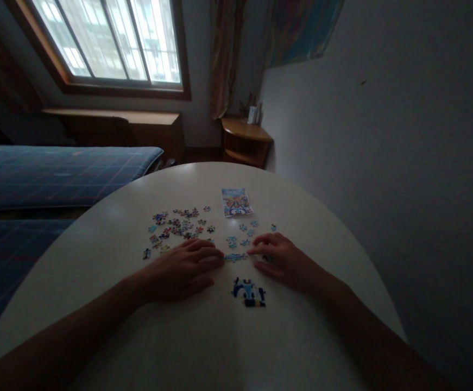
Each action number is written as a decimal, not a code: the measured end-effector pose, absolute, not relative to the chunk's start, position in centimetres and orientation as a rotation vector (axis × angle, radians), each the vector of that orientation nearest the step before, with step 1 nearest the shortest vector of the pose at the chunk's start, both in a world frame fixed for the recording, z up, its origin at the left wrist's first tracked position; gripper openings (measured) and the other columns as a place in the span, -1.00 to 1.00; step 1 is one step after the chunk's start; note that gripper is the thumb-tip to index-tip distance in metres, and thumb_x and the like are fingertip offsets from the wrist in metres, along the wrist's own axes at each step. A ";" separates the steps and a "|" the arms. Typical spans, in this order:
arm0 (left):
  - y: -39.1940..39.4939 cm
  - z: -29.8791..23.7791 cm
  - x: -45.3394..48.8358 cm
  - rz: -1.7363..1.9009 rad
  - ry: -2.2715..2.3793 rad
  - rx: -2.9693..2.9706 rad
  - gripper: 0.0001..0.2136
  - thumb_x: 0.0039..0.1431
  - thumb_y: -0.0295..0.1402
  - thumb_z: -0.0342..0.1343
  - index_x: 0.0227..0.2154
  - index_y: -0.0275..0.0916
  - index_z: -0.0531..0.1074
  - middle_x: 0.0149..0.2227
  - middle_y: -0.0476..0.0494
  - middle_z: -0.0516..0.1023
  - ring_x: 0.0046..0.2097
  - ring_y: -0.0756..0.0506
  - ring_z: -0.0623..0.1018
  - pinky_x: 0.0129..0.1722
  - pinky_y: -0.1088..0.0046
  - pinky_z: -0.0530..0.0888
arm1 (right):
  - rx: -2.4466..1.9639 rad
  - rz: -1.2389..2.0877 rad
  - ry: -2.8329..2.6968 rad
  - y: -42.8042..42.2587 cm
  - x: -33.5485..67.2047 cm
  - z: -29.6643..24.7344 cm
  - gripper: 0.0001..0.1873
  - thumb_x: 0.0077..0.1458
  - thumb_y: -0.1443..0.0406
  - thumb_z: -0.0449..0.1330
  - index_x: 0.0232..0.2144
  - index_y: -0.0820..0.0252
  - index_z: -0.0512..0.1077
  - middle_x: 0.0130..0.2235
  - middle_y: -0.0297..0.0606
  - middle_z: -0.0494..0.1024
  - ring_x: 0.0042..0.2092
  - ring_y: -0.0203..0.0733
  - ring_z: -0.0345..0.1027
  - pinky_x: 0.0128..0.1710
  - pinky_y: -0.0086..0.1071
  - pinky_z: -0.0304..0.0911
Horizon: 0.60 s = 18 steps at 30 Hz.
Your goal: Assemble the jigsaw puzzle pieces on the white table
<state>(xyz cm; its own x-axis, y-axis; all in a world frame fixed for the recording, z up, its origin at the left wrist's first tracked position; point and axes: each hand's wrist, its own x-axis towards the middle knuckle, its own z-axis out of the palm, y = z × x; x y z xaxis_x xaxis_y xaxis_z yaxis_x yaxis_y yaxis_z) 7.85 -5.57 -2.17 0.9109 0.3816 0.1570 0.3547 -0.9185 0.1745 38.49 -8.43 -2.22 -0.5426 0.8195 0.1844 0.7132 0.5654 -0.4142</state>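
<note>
On the round white table (203, 336) my left hand (181, 269) lies palm down, fingers stretched out toward a short row of joined puzzle pieces (236, 257). My right hand (279, 258) rests opposite, fingers extended and touching the other end of that row. A small joined cluster of dark and blue pieces (249, 293) lies just in front of my hands. Several loose pieces (177, 225) are scattered beyond my left hand. A picture card of the puzzle (236, 201) lies farther back.
A bed with a blue checked cover (57, 174) stands left of the table. A wooden corner shelf (244, 140) and a window (109, 41) are at the back. A plain wall (383, 163) runs close along the right.
</note>
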 end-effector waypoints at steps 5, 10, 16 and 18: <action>-5.7 -2.3 8.1 0.231 0.589 2.945 -0.57 0.36 -0.23 -0.01 0.24 -0.15 0.24 0.22 -0.14 0.39 0.23 -0.26 0.32 0.21 0.10 0.30 | -1.277 0.360 -2.427 -8.2 38.6 -2.5 -0.68 0.20 0.27 0.20 0.02 0.08 0.49 0.06 -0.11 0.49 0.10 -0.06 0.33 0.14 -0.07 0.21; -5.8 -2.6 8.0 0.216 0.615 2.929 -0.51 0.35 -0.20 0.00 0.30 -0.13 0.15 0.28 -0.12 0.31 0.27 -0.25 0.28 0.25 0.12 0.24 | -1.333 0.280 -2.453 -8.1 38.6 -2.8 -0.59 0.25 0.23 0.14 0.13 0.13 0.40 0.18 -0.11 0.43 0.19 -0.04 0.24 0.20 -0.07 0.13; -5.2 -3.4 8.8 0.219 0.665 2.919 -0.37 0.36 -0.06 -0.06 0.39 -0.12 -0.08 0.41 -0.14 0.04 0.38 -0.24 0.09 0.35 0.10 0.04 | -1.409 0.245 -2.537 -8.4 37.7 -2.9 -0.50 0.30 0.16 0.05 0.24 0.11 0.30 0.26 -0.14 0.35 0.25 0.02 0.14 0.24 -0.02 0.06; -5.1 -3.6 9.0 0.199 0.697 2.923 -0.36 0.36 -0.02 -0.09 0.39 -0.12 -0.09 0.41 -0.14 0.03 0.40 -0.23 0.06 0.35 0.10 0.00 | -1.429 0.238 -2.545 -8.4 37.4 -2.9 -0.49 0.30 0.15 0.05 0.25 0.13 0.29 0.27 -0.14 0.34 0.27 0.03 0.12 0.25 -0.02 0.05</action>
<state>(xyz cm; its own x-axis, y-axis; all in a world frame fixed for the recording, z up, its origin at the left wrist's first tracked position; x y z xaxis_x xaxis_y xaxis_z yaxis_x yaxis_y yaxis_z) 8.98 -5.12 -3.55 0.8846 0.4559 0.0979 0.4388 -0.8849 0.1561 37.38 -8.39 -2.93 -0.5064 0.8558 0.1052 0.8216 0.5160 -0.2424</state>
